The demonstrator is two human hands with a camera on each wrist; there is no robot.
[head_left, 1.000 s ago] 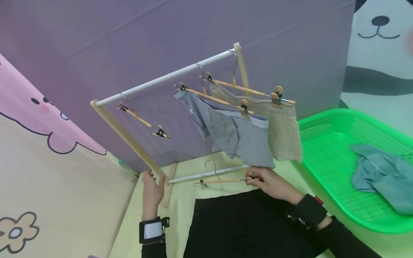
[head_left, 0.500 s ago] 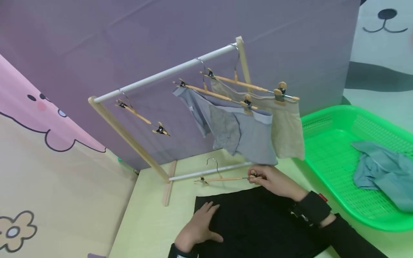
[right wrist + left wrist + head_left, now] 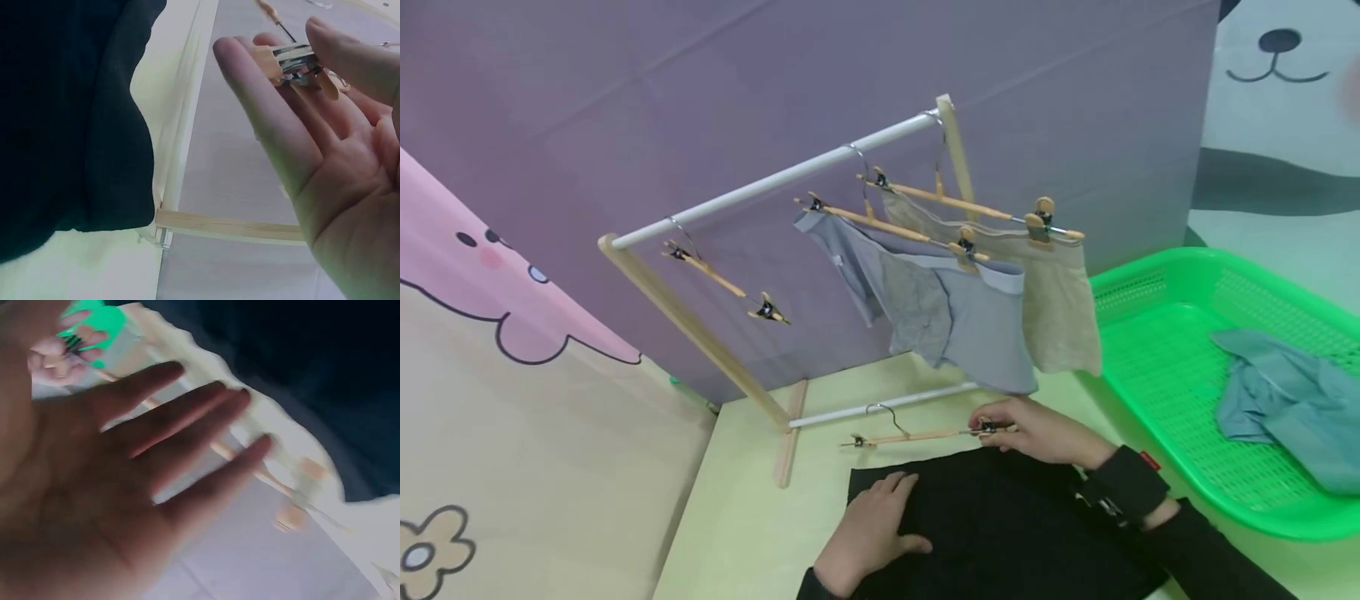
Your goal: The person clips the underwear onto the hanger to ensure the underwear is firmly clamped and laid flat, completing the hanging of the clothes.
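Clearly, the right hand (image 3: 1033, 427) pinches the near clip (image 3: 284, 62) of a hanger (image 3: 925, 436) between thumb and fingers, and the right wrist view shows that grip from the palm side. The hanger stretches from there toward the left, its other clip beyond the left hand's fingertips; whether it touches the counter (image 3: 745, 533) along its length I cannot tell.

The left hand (image 3: 871, 529) is flat and open, fingers straight and thumb spread, with nothing in its grasp. It lies over the left part of a black cloth (image 3: 992, 533), though how firmly it touches is unclear. The cloth is spread on the counter between and below the two hands, its far edge just on the near side of the hanger.

Beyond both hands stands a wooden rack (image 3: 700, 337) with a white rod (image 3: 775, 181) along its top and a lower bar (image 3: 842, 412) just past the hanger. Grey shorts (image 3: 985, 325) hang above and beyond the right hand, with beige shorts (image 3: 1063, 317) behind them. Another hanger (image 3: 718, 277) hangs beyond the left hand.

To the right of the right hand sits a green basket (image 3: 1165, 358) with a teal cloth (image 3: 1270, 408) crumpled inside.
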